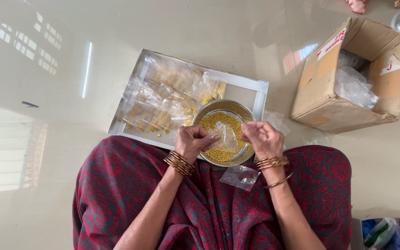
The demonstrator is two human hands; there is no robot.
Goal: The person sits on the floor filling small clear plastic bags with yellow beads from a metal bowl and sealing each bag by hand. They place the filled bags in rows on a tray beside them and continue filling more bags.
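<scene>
the left hand (191, 141) and the right hand (262, 137) are both closed in a pinch on a small clear plastic pouch (226, 135), each gripping one side of its mouth and holding it over the round steel bowl (224, 132). the bowl is heaped with tiny gold beads (218, 121), and the pouch hangs just above them, slack, with little or nothing in it that i can make out. this looks like the filling step: the pouch is being spread open at the bowl, so the next move calls for keeping the mouth wide with a steady pinch and getting beads in without scattering them over the rim.

the bowl rests on the near right corner of a shallow white tray (255, 85), partly over the lap. across the rest of the tray lie filled clear packets (163, 99) of the same gold beads, overlapping one another. another empty pouch (240, 176) lies on the red and grey patterned cloth (209, 213) of the lap, just below the bowl. well apart, to the right on the glossy floor (70, 69), stands an open cardboard box (348, 78) with clear plastic bags inside.
</scene>
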